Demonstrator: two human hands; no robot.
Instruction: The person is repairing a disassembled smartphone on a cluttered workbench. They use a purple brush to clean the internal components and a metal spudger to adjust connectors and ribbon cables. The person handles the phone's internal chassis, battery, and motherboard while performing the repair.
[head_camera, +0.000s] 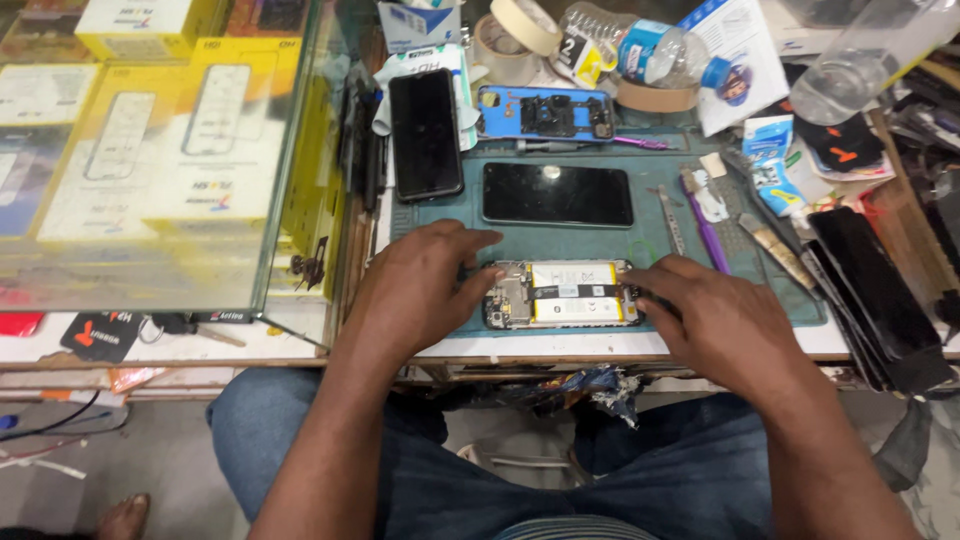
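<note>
An opened phone (560, 295) lies face down on the green work mat (655, 215), its white and yellow battery and circuit board exposed. My left hand (420, 285) rests flat on the mat with its fingertips touching the phone's left end. On the other side, my right hand (715, 310) has its fingers pressed against the phone's right end. Just beyond the phone lies a black phone screen (557, 194). A second black phone (425, 133) lies lengthwise at the mat's left edge, and a blue phone back frame (545, 112) sits behind them.
A glass showcase (150, 160) holding yellow boxes stands at the left. Tweezers (670, 220), a purple tool (708, 232), tape rolls (520, 35), plastic bottles (640, 50) and a stack of dark screens (880, 295) crowd the back and right of the bench.
</note>
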